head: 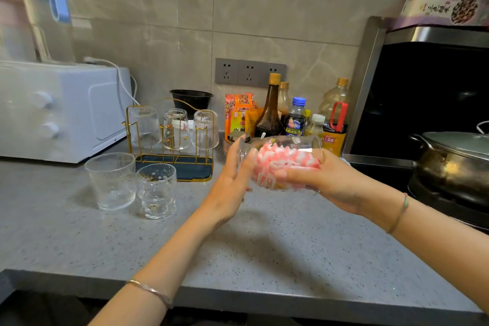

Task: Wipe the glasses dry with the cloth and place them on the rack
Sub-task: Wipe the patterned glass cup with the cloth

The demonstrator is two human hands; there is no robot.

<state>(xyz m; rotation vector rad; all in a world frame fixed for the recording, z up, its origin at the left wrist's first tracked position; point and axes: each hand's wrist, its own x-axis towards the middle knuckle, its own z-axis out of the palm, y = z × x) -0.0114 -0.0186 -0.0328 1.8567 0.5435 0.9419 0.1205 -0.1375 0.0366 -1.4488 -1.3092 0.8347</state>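
Pink-and-white cloth fills the clear drinking glass I hold sideways at frame centre above the grey speckled desk: left hand cups its base, right hand closed around its mouth.

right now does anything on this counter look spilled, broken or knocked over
Nothing stands out. The glass lying sideways is held in both hands with the pink cloth stuffed inside. Three glasses hang upside down on the rack, and two stand upright on the counter beside it. No spill or crack is visible.
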